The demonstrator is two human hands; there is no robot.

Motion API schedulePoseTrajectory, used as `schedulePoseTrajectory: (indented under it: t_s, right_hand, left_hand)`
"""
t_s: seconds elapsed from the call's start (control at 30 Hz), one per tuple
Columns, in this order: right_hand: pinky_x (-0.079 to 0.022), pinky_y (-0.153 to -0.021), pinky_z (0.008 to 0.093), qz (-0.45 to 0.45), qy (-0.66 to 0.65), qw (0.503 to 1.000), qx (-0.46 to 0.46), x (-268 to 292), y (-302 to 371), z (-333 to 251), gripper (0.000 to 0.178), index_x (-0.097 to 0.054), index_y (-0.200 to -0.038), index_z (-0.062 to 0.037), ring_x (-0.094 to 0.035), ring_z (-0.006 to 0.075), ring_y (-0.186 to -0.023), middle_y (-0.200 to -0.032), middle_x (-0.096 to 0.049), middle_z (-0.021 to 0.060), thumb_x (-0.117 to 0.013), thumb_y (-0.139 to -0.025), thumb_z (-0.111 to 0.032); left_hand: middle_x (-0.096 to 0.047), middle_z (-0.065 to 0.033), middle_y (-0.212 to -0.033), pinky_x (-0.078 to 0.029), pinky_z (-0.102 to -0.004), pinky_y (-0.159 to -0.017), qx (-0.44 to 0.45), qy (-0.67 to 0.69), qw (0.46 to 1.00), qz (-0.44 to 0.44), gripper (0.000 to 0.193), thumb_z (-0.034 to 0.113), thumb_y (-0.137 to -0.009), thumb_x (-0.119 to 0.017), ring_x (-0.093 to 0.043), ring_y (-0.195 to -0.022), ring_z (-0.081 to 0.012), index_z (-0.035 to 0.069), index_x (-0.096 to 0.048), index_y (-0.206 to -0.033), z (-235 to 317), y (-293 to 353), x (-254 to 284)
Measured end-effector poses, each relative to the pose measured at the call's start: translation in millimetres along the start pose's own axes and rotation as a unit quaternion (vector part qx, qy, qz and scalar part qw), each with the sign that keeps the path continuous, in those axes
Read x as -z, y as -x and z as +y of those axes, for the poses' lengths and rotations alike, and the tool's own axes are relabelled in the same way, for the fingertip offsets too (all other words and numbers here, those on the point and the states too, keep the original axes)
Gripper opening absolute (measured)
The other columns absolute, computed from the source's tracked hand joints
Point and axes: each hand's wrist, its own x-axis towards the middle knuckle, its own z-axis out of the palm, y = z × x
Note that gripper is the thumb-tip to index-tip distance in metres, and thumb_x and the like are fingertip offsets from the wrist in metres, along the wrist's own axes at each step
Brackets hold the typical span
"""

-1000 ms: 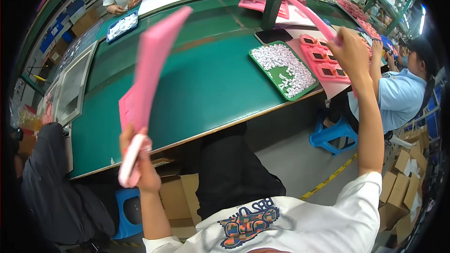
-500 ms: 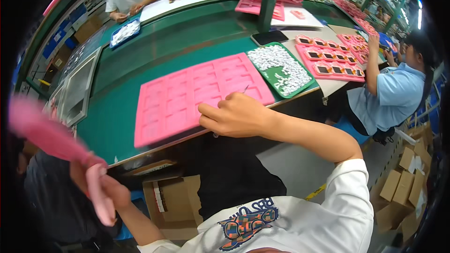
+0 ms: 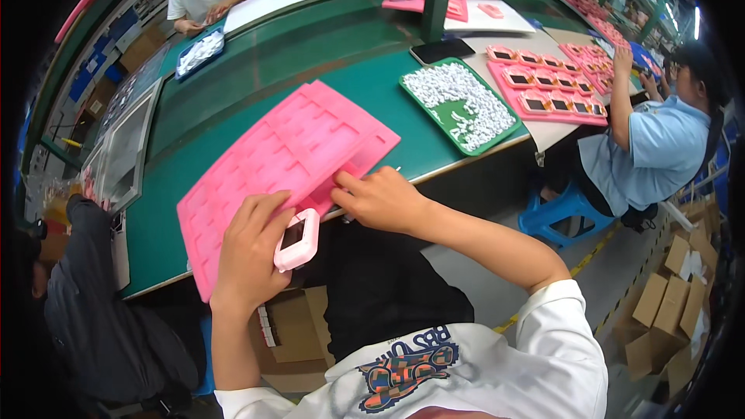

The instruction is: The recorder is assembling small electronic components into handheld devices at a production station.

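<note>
My left hand (image 3: 250, 252) is closed on the near edge of a pink moulded tray (image 3: 272, 143) with rows of shallow recesses. Between thumb and palm, the same hand also has a small pale pink device (image 3: 298, 240) with a dark screen. The tray is tilted over the green bench top, and more pink material shows under its right part. My right hand (image 3: 382, 198) is at the tray's near right edge with its fingers curled. A thin tip pokes out behind its knuckles; what the fingers hold is mostly hidden.
Right of the tray lies a green tray (image 3: 446, 118) of small white parts, with a black phone (image 3: 441, 50) behind it. Pink trays of screen devices (image 3: 547, 97) stand farther right, near a co-worker in blue (image 3: 644, 147). A green post (image 3: 438, 0) rises from the bench. Cardboard boxes (image 3: 667, 302) lie at right.
My left hand has swung in from the left with a pink tray and the device, over the tray on the bench. My right hand stays at the bench edge, fingers curled.
</note>
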Motion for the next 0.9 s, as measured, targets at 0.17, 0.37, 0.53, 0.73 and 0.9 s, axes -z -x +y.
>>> schedulePoseTrajectory:
  t_s: [0.17,0.37,0.53,0.73,0.9]
  right_hand:
    - [-0.046,-0.048,0.0349,-0.017,-0.002,0.999,-0.039,-14,-2,0,0.022,-0.06,-0.099,-0.0118,-0.063,0.0237,-0.056,-0.108,-0.059,0.0045,-0.07,-0.08,-0.016]
    - [-0.045,-0.051,0.0341,0.065,-0.071,0.989,-0.116,67,19,32,0.018,-0.063,-0.089,-0.0126,-0.057,0.0231,-0.057,-0.096,-0.066,0.0037,-0.07,-0.073,-0.007]
    - [-0.052,-0.071,0.039,-0.001,0.003,0.942,-0.336,81,25,133,0.018,-0.074,-0.105,-0.0037,-0.065,0.0283,-0.079,-0.102,-0.068,0.009,-0.068,-0.089,-0.011]
    - [-0.053,-0.077,0.0405,-0.1,-0.002,0.923,-0.37,51,34,176,0.019,-0.074,-0.104,-0.0046,-0.067,0.03,-0.086,-0.104,-0.072,0.0092,-0.069,-0.089,-0.015]
    - [-0.054,-0.08,0.0409,-0.125,-0.019,0.92,-0.372,54,26,173,0.02,-0.074,-0.103,-0.0049,-0.068,0.0313,-0.09,-0.103,-0.073,0.0098,-0.068,-0.086,-0.013]
  left_hand:
    - [-0.062,-0.01,-0.137,-0.048,-0.0417,-0.099,-0.018,0.011,0.999,-0.025,0.052,0.003,-0.063,-0.072,-0.057,-0.12,-0.0319,0.001,-0.068,-0.115,-3,-22,-25]
    - [-0.061,-0.0081,-0.14,-0.044,-0.0404,-0.103,-0.025,-0.005,0.998,-0.065,0.051,0.006,-0.065,-0.072,-0.056,-0.124,-0.0297,0.003,-0.068,-0.116,-26,-26,-46]
    - [-0.059,-0.0066,-0.144,-0.042,-0.0395,-0.105,-0.073,-0.005,0.994,-0.086,0.051,0.008,-0.066,-0.073,-0.055,-0.126,-0.0281,0.005,-0.068,-0.116,-22,-35,-48]
    - [-0.057,-0.0079,-0.146,-0.041,-0.0401,-0.108,-0.067,-0.032,0.995,-0.07,0.051,0.007,-0.066,-0.073,-0.055,-0.128,-0.0292,0.004,-0.068,-0.117,-19,-29,-55]
    - [-0.056,-0.0091,-0.148,-0.042,-0.0415,-0.108,-0.035,-0.015,0.997,-0.062,0.053,0.003,-0.065,-0.073,-0.055,-0.129,-0.0316,0.006,-0.068,-0.117,-13,-24,-50]
